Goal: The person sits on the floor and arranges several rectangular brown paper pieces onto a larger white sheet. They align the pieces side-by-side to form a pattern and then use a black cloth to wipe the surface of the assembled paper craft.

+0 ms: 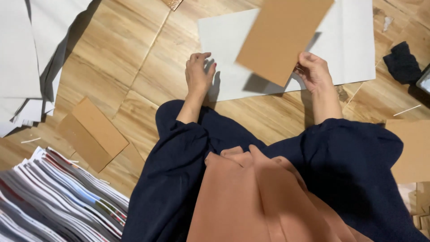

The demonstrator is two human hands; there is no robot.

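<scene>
The grey paperboard sheet [349, 45] lay flat on the wooden floor [112, 67], pinned by the left hand [199, 74], fingers loose. Above it, the brown cardboard rectangle [282, 36] looked light and stiff, its near right corner pinched by the right hand [313, 71].

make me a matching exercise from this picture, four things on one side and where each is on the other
Things:
1. brown card
2. grey sheet
3. fanned stack of printed sheets
4. black cloth

Places:
A. on the floor at the far right, beside the grey sheet
B. held up in the right hand
C. flat on the wooden floor, under the left hand
D. bottom left corner of the view

Pairs: 1-B, 2-C, 3-D, 4-A
</scene>
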